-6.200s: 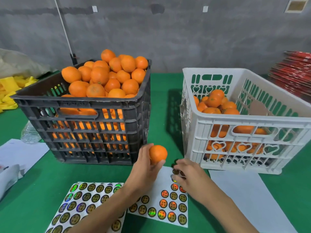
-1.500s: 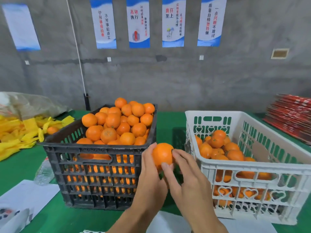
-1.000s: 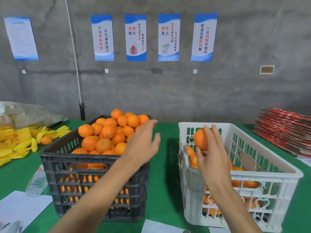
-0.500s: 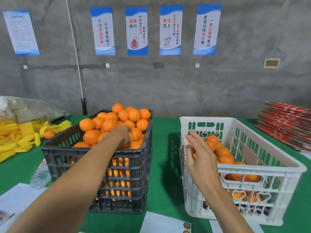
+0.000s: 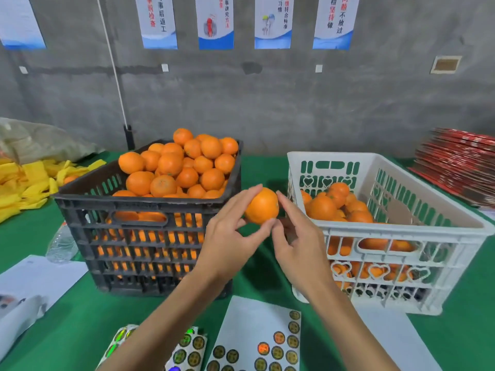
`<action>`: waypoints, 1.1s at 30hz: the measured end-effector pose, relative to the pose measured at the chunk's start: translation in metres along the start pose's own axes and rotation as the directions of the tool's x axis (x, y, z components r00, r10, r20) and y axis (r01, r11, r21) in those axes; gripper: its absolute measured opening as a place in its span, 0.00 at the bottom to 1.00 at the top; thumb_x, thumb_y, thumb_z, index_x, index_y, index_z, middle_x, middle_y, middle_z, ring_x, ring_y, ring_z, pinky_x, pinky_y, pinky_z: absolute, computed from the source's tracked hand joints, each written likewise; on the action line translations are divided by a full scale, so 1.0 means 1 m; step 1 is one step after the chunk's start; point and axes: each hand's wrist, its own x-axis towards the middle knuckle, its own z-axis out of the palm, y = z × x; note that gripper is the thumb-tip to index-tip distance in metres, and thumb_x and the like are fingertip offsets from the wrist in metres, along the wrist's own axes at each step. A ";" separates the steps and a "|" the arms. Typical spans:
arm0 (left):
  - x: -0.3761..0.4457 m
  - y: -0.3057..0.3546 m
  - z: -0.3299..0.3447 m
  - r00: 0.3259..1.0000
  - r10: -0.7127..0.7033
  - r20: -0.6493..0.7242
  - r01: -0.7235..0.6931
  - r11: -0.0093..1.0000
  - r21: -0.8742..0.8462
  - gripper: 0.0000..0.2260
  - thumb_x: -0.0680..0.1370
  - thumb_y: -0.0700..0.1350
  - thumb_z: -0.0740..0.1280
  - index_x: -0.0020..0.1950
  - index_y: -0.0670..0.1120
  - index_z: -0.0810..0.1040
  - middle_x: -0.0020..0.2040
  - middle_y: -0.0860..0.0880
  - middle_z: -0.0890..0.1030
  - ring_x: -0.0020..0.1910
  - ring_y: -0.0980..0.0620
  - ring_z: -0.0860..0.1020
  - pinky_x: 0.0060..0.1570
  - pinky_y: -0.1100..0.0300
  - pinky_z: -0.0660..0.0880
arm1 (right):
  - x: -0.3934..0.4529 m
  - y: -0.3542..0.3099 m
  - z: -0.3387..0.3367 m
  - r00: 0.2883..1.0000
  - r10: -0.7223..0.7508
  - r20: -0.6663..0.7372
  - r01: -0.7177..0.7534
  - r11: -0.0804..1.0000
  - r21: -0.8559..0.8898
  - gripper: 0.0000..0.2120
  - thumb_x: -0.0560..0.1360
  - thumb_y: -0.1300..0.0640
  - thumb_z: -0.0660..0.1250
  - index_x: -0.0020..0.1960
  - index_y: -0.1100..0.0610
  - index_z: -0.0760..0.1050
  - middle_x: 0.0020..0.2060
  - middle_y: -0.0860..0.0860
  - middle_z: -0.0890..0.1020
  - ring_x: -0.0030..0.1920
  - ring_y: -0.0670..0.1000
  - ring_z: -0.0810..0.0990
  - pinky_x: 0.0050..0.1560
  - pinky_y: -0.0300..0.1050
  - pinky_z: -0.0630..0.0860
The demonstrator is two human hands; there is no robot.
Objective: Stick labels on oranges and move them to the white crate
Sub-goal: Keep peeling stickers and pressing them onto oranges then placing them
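Note:
My left hand (image 5: 230, 236) grips one orange (image 5: 262, 206) by the fingertips in the gap between the two crates. My right hand (image 5: 297, 242) touches that orange's right side with its index finger straight; its other fingers hang loosely curled below. No label shows on the side of the orange facing me. The black crate (image 5: 88, 203) on the left is heaped with oranges. On the right, the white crate (image 5: 401, 228) is partly filled with oranges. Two sheets of round shiny labels (image 5: 257, 341) lie on the green table in front of me.
Yellow packing pieces (image 5: 29, 180) and a stray orange lie at the far left. White papers (image 5: 40, 277) and a crumpled plastic bottle (image 5: 60, 245) sit left of the black crate. A stack of red cartons (image 5: 458, 167) stands at the back right.
My left hand took an orange from the black crate and brought it to the middle. My right hand let its orange go into the white crate and came back to the new one.

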 end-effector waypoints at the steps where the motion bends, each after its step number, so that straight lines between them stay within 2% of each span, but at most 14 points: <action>1: -0.015 -0.006 0.005 1.000 -0.028 0.015 0.028 1.000 -0.006 0.26 0.77 0.52 0.75 0.74 0.58 0.72 0.71 0.57 0.75 0.68 0.54 0.77 0.57 0.62 0.80 | -0.012 0.009 0.002 0.999 0.031 0.018 -0.030 0.999 -0.022 0.24 0.82 0.57 0.65 0.77 0.48 0.67 0.66 0.41 0.77 0.61 0.39 0.78 0.60 0.32 0.75; 4: -0.060 -0.025 0.016 0.973 -0.192 0.131 0.204 0.976 -0.082 0.26 0.77 0.53 0.74 0.72 0.63 0.71 0.71 0.58 0.75 0.67 0.56 0.77 0.58 0.62 0.79 | -0.048 0.041 0.004 0.982 0.128 0.138 -0.115 0.989 -0.096 0.25 0.82 0.55 0.65 0.78 0.47 0.66 0.66 0.39 0.75 0.61 0.38 0.77 0.61 0.32 0.75; 6: -0.088 -0.039 0.019 0.901 -0.349 0.259 0.392 0.910 -0.137 0.26 0.77 0.53 0.74 0.71 0.67 0.70 0.71 0.57 0.76 0.65 0.56 0.79 0.60 0.59 0.79 | -0.068 0.059 0.001 0.946 0.196 0.257 -0.175 0.979 -0.105 0.24 0.83 0.54 0.65 0.77 0.44 0.66 0.66 0.41 0.78 0.60 0.39 0.79 0.62 0.37 0.76; 8: -0.111 -0.053 0.021 0.811 -0.447 0.377 0.526 0.839 -0.136 0.25 0.77 0.52 0.74 0.71 0.69 0.70 0.69 0.52 0.78 0.63 0.54 0.81 0.61 0.57 0.79 | -0.080 0.073 -0.007 0.886 0.261 0.383 -0.237 0.965 -0.111 0.23 0.81 0.52 0.68 0.73 0.36 0.68 0.56 0.43 0.84 0.51 0.41 0.83 0.53 0.40 0.79; 10: -0.130 -0.063 0.024 0.766 -0.465 0.443 0.564 0.818 -0.116 0.24 0.78 0.52 0.74 0.70 0.67 0.71 0.69 0.51 0.77 0.64 0.52 0.80 0.61 0.55 0.79 | -0.089 0.082 -0.016 0.830 0.303 0.469 -0.238 0.952 -0.193 0.20 0.79 0.49 0.71 0.68 0.34 0.72 0.46 0.45 0.84 0.41 0.43 0.81 0.45 0.45 0.79; 11: -0.137 -0.066 0.026 0.756 -0.463 0.463 0.570 0.814 -0.117 0.24 0.78 0.51 0.74 0.71 0.65 0.71 0.69 0.51 0.77 0.64 0.50 0.80 0.62 0.53 0.79 | -0.094 0.086 -0.020 0.809 0.316 0.495 -0.214 0.944 -0.251 0.19 0.77 0.44 0.72 0.67 0.38 0.75 0.45 0.44 0.81 0.40 0.43 0.78 0.42 0.43 0.77; 13: -0.145 -0.069 0.028 0.740 -0.465 0.487 0.579 0.809 -0.107 0.26 0.79 0.53 0.73 0.74 0.61 0.69 0.70 0.54 0.75 0.63 0.49 0.81 0.62 0.51 0.79 | -0.105 0.093 -0.027 0.783 0.362 0.506 -0.173 0.908 -0.381 0.27 0.73 0.32 0.70 0.67 0.44 0.77 0.43 0.42 0.74 0.43 0.41 0.74 0.42 0.37 0.70; 15: -0.148 -0.070 0.029 0.722 -0.485 0.493 0.594 0.801 -0.081 0.27 0.79 0.55 0.71 0.75 0.61 0.65 0.70 0.56 0.74 0.62 0.50 0.81 0.63 0.52 0.79 | -0.116 0.096 -0.031 0.746 0.423 0.514 -0.146 0.857 -0.494 0.33 0.70 0.27 0.67 0.68 0.45 0.76 0.44 0.42 0.72 0.47 0.41 0.74 0.45 0.36 0.70; 19: -0.152 -0.069 0.026 0.744 -0.457 0.488 0.494 0.867 0.060 0.26 0.81 0.60 0.66 0.76 0.65 0.59 0.72 0.62 0.67 0.67 0.58 0.75 0.65 0.58 0.76 | -0.119 0.095 -0.030 0.725 0.463 0.510 -0.157 0.832 -0.532 0.28 0.74 0.33 0.68 0.69 0.48 0.77 0.48 0.45 0.73 0.50 0.45 0.74 0.54 0.44 0.75; 23: -0.153 -0.066 0.020 0.774 -0.442 0.455 0.442 0.890 0.113 0.25 0.83 0.58 0.63 0.77 0.63 0.56 0.73 0.61 0.65 0.66 0.61 0.74 0.65 0.59 0.76 | -0.120 0.095 -0.029 0.750 0.453 0.482 -0.185 0.844 -0.504 0.22 0.77 0.38 0.69 0.66 0.47 0.79 0.47 0.43 0.74 0.48 0.43 0.75 0.50 0.42 0.74; 27: -0.154 -0.062 0.019 0.779 -0.431 0.455 0.415 0.899 0.141 0.25 0.84 0.55 0.63 0.78 0.60 0.55 0.73 0.57 0.65 0.66 0.59 0.74 0.66 0.55 0.75 | -0.121 0.095 -0.026 0.763 0.446 0.467 -0.188 0.845 -0.501 0.13 0.76 0.38 0.70 0.56 0.43 0.82 0.46 0.40 0.76 0.47 0.40 0.75 0.46 0.38 0.74; 29: -0.153 -0.061 0.019 0.779 -0.429 0.457 0.401 0.901 0.162 0.25 0.84 0.55 0.63 0.78 0.60 0.55 0.73 0.57 0.64 0.64 0.61 0.74 0.65 0.54 0.76 | -0.121 0.097 -0.026 0.768 0.450 0.455 -0.199 0.843 -0.499 0.15 0.74 0.35 0.71 0.55 0.42 0.81 0.46 0.40 0.75 0.45 0.38 0.74 0.41 0.33 0.70; 31: -0.152 -0.060 0.019 0.779 -0.433 0.455 0.393 0.901 0.184 0.25 0.83 0.56 0.62 0.78 0.61 0.55 0.73 0.59 0.63 0.63 0.63 0.75 0.64 0.56 0.76 | -0.121 0.099 -0.026 0.770 0.444 0.459 -0.192 0.847 -0.496 0.23 0.72 0.32 0.70 0.61 0.42 0.80 0.48 0.39 0.74 0.46 0.38 0.74 0.40 0.33 0.68; 33: -0.153 -0.061 0.020 0.778 -0.429 0.459 0.375 0.903 0.210 0.25 0.83 0.57 0.62 0.77 0.62 0.54 0.73 0.59 0.63 0.62 0.66 0.74 0.63 0.61 0.75 | -0.121 0.099 -0.025 0.769 0.431 0.471 -0.166 0.847 -0.505 0.28 0.72 0.31 0.69 0.66 0.45 0.79 0.48 0.39 0.73 0.47 0.40 0.74 0.42 0.35 0.69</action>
